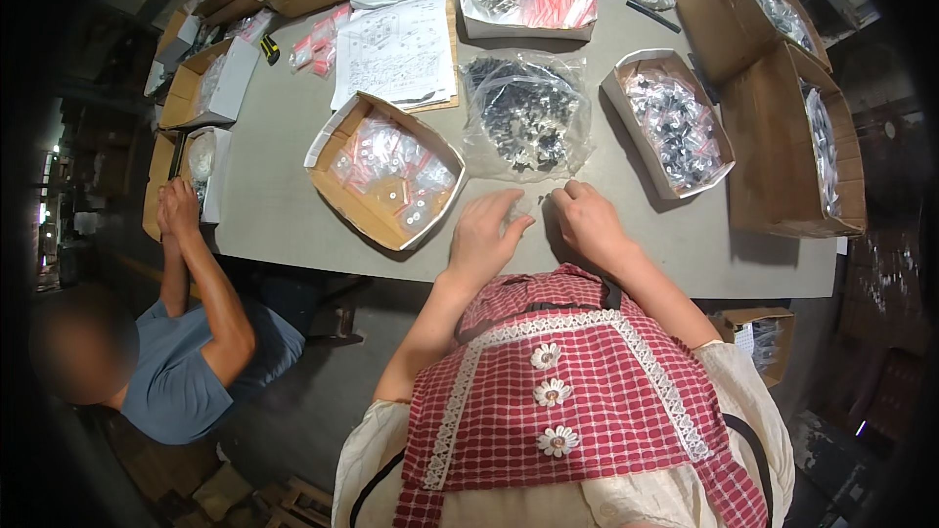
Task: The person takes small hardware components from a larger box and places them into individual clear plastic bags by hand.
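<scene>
At the table's near edge my left hand [486, 235] is curled, its thumb and fingers around a small clear plastic bag [525, 203] that barely shows. My right hand [591, 223] is just right of it, fingers pinched together; what they hold, if anything, is hidden. A few small dark parts [544, 198] lie on the table between the two hands. Right beyond them sits a large clear bag [528, 117] full of small black and metal parts. Left of my hands stands an open cardboard box [337, 198] with small filled bags showing round white pieces.
A white box [675, 186] of bagged dark parts stands at right, with tall cartons [797, 166] beyond. Behind are a box of red-edged bags [528, 31], drawing sheets [396, 49] and a yellow cutter [270, 49]. A co-worker [196, 362] sits at left, hands by a box.
</scene>
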The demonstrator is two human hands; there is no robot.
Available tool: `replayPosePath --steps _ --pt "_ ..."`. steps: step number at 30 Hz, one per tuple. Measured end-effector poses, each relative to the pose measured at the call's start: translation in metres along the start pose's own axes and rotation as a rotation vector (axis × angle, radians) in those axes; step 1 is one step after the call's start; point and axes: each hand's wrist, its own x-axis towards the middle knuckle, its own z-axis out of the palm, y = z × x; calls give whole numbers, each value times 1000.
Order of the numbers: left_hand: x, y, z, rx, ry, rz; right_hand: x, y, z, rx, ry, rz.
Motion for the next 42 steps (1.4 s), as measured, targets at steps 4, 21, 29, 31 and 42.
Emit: replayPosePath --steps 4,21,29,31,42 --pt "-1 -5 8 -17 1 10 -1 6 2 -44 -13 9" --pt "-10 -10 12 -46 33 -33 7 3 -19 138 37 95" --pt "-13 -9 11 -38 84 -16 23 -5 -1 292 28 3" --pt "-12 -7 8 -54 72 -34 26 -5 5 264 40 -22" --pt "-12 -4 3 -48 97 50 24 -26 -36 682 105 -93"
